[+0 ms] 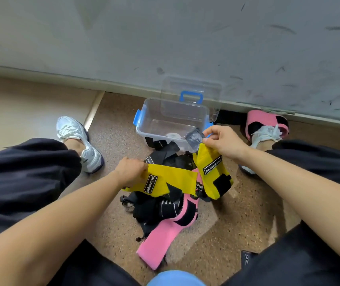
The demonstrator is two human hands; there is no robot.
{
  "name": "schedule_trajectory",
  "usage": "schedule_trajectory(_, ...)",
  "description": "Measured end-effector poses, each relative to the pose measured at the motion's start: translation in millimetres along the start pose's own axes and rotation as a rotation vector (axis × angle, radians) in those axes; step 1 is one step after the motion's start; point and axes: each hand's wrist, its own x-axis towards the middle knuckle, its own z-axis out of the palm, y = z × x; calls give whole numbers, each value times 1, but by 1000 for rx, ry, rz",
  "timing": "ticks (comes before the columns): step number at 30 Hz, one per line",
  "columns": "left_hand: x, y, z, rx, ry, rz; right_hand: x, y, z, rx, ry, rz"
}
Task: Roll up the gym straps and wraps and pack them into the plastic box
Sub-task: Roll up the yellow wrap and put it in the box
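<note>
Evidently little is done: the left hand [132, 172] grips one unrolled yellow wrap [171, 179] and the right hand [224, 141] pinches the top of a second yellow wrap [212, 172]. The black and pink straps [165, 209] lie heaped on the floor [113, 131] before the open, nearly empty plastic box [144, 122].

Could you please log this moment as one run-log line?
left hand: grips yellow wrap | right hand: pinches second yellow wrap | plastic box: open | pile: unrolled
</note>
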Motion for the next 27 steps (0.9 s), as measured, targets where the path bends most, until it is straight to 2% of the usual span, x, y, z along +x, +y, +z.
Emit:
schedule_trajectory(4, 1, -18, -29, -510, 26, -62, 5, -1, 4, 64, 21, -5)
schedule_trajectory(7, -6, -25, -63, -907, 70, 21, 3, -9, -2, 131, 29, -53)
schedule_trajectory(9, -14, -25, -88, -1037, 134, 60, -1, -19, -6, 174, -10, -97)
schedule_trajectory(12, -29, -23, -122, -1033, 221, 112, -9, -41, -11, 189, -100, -181)
schedule_trajectory(16, -51, -22, -160, -1015, 260, 239, -15, -73, -10, 244, -346, -233)
schedule_trajectory(19, -63, -19, -181, -1050, 281, 323, -16, -83, -4, 279, -441, -255)
schedule_trajectory(22, -65, -17, -188, -1024, 262, 340, -16, -81, 0, 325, -448, -227)
schedule_trajectory(24, -63, -19, -181, -990, 187, 315, -15, -77, -6, 360, -435, -208)
schedule_trajectory(27, -57, -30, -169, -964, 66, 256, -8, -63, -29, 352, -324, -167)
